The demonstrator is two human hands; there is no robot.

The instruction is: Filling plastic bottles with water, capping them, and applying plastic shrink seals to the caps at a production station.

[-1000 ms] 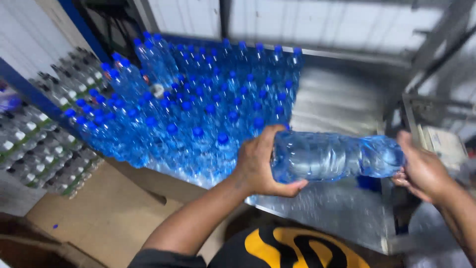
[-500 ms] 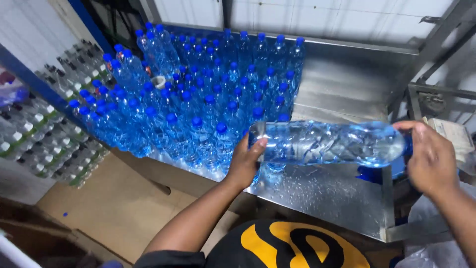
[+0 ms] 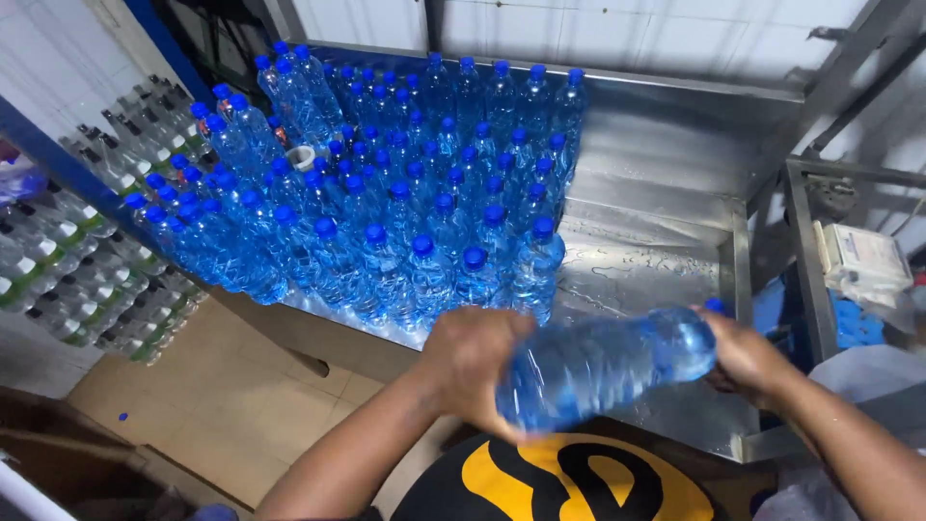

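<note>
Gripping blue water bottle (image 3: 603,371) sideways: left hand (image 3: 473,367) closed round base, right hand (image 3: 748,357) closed on cap end, above steel table (image 3: 656,260).

Blue-capped bottles (image 3: 386,203) on wet steel table (image 3: 656,222)

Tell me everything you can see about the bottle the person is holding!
The bottle is clear, blue-tinted plastic with ribbed sides, and looks full of water. It lies nearly sideways, tilted, above the wet metal table. The left hand grips its bottom end; the right hand covers its top, where a bit of blue cap peeks out. It looks slightly blurred. Many upright bottles of the same kind stand behind it.
</note>
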